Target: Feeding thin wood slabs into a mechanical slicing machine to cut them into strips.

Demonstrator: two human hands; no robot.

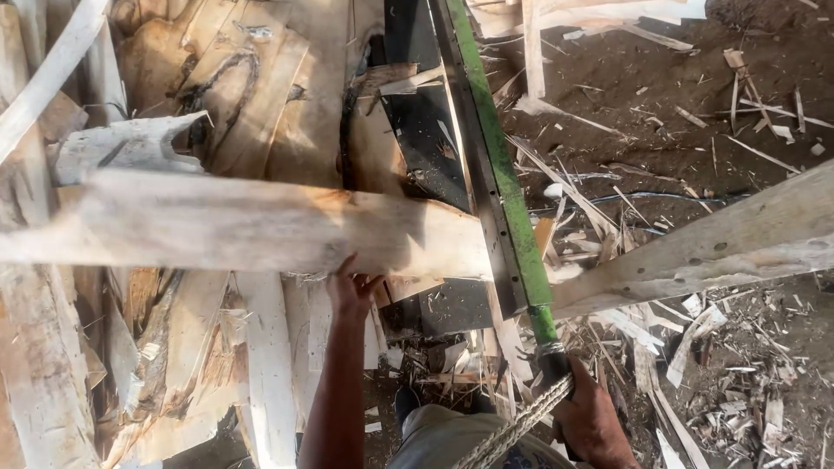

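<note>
Hands at work on a rough wood-cutting rig, seen from above by the person doing the job. Landmark: a long green lever blade point(504, 174), a metal bar with a steel edge, running from the upper middle down toward the lower right.

A pale, peeled log point(261, 227) lies crosswise under that blade, reaching well out to the left of it and continuing to the right as a second stretch of timber (whether it is one piece or two cannot be told where the blade covers it).

The left hand point(352, 291) sits just left of the blade, fingers pressed up against the underside of the log, partly curled around it. The right hand point(591, 421) is at the blade's lower end, closed in a fist around the dark handle, with a thick twisted rope point(517, 426) passing beside it toward the person's lap.

Left of the blade lie stacked slabs of bark and split planks point(261, 104). Right of it is dark earth floor point(678, 87) strewn with wood chips and splinters point(738, 373).
</note>
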